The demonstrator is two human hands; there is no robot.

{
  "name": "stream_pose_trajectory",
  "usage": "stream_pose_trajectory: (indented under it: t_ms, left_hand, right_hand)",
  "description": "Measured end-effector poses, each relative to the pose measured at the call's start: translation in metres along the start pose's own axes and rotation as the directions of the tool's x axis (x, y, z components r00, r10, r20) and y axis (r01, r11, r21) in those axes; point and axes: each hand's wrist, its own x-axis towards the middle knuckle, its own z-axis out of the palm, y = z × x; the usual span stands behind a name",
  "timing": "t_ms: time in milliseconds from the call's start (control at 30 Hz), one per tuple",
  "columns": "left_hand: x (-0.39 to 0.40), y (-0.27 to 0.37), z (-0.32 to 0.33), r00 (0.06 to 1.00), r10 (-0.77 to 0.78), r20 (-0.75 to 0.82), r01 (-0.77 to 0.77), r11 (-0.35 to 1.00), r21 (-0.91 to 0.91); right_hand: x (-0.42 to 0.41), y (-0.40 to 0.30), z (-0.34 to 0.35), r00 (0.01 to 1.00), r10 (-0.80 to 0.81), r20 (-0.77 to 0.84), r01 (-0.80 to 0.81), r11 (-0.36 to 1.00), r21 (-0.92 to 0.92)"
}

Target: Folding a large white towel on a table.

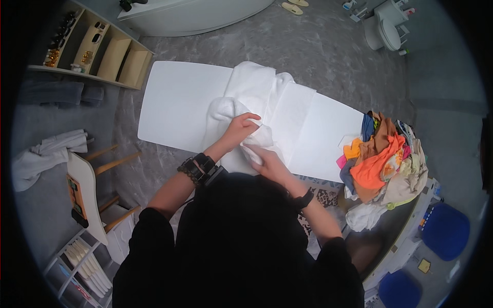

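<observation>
A bulky white cloth (250, 82), a robe or towel by its look, lies bunched and partly folded across the middle of a white table (177, 104). Its far end reaches over the table's back edge, and one flat panel spreads to the right. My left hand (242, 131) has its fingers bent over a raised bunch of this cloth. Close by on the near side, my right hand (271, 163) pinches a fold of the same cloth between thumb and fingers. Some fingertips are hidden in the fabric.
A heap of colourful clothes (379, 161) covers the table's right end and hangs over it. Wooden shelves (115, 61) stand at back left, near a bathtub (200, 19). A white chair (86, 192) is at left; blue seats (445, 231) are at right.
</observation>
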Motion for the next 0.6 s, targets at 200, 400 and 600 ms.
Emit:
stream_pose_trajectory:
  t_ms: [200, 400, 600]
  left_hand:
    - [-0.009, -0.015, -0.006, 1.0, -0.003, -0.01, 0.0, 0.952, -0.307]
    - [-0.028, -0.004, -0.004, 0.992, -0.096, 0.082, 0.124, 0.868, -0.48]
    - [-0.026, -0.017, -0.011, 0.984, -0.17, 0.049, 0.176, 0.925, -0.336]
  right_hand:
    - [0.001, -0.004, 0.003, 0.971, 0.19, -0.147, -0.19, 0.982, 0.015]
    - [0.009, 0.004, 0.011, 0.95, 0.156, -0.27, -0.124, 0.983, 0.132]
    - [0.02, 0.002, 0.027, 0.893, 0.223, -0.391, -0.194, 0.974, 0.113]
